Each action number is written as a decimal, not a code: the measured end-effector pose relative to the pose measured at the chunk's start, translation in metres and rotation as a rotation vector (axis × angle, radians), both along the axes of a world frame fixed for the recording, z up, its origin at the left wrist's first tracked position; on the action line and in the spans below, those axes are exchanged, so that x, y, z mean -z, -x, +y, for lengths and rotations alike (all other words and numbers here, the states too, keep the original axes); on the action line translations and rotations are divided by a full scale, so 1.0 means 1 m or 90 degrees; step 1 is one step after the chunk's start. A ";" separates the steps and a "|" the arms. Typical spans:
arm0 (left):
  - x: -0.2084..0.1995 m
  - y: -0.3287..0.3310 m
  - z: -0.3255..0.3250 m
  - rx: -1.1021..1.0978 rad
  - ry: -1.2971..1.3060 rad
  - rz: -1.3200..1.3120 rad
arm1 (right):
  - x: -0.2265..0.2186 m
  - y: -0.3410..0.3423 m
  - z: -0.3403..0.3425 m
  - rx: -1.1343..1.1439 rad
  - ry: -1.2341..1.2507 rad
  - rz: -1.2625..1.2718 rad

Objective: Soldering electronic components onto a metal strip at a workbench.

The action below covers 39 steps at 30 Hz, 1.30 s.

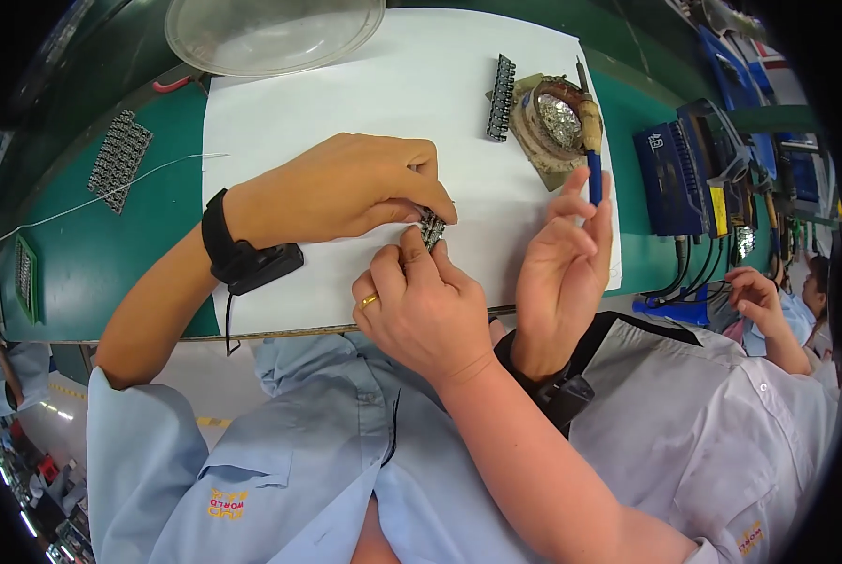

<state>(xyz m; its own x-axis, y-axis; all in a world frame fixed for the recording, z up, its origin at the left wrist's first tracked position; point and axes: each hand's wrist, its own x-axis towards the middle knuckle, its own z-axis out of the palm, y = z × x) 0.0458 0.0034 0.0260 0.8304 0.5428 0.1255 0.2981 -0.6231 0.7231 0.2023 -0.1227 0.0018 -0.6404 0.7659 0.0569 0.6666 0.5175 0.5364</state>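
My left hand (346, 193), a black strap and device on its wrist, pinches a small dark strip with metallic contacts (430, 228) over white paper. A co-worker's hand with a gold ring (425, 305) reaches in from the lower right and touches the same strip with its fingertips. My right hand (566, 273), palm turned up, holds a soldering iron (592, 136) by its blue handle between thumb and fingers. The iron's tip points away from me, beside a round tin of metal shavings (559, 117). The co-worker's forearm hides part of my right arm.
A similar black strip (501, 98) lies near the tin. Several parts (120, 155) are grouped at the left, above a green tray (26, 277). Wire (110, 195) crosses the green mat. A clear plastic lid (275, 33) sits at the back; a blue soldering station (675, 179) stands right.
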 end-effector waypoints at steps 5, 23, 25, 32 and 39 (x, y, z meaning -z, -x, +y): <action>-0.004 -0.003 0.006 0.026 0.034 0.021 | -0.012 -0.014 0.002 -0.060 0.149 0.099; -0.008 0.027 -0.036 -0.194 0.089 -0.004 | -0.039 -0.087 0.036 -0.001 0.263 1.762; -0.009 0.017 -0.044 -0.276 0.146 0.054 | -0.023 -0.077 0.026 0.003 0.232 1.655; -0.004 0.001 -0.088 -0.398 0.126 -0.008 | 0.008 -0.059 -0.001 0.011 0.212 1.000; 0.008 -0.014 -0.106 -0.455 0.018 -0.024 | 0.011 -0.053 0.003 -0.002 0.160 0.792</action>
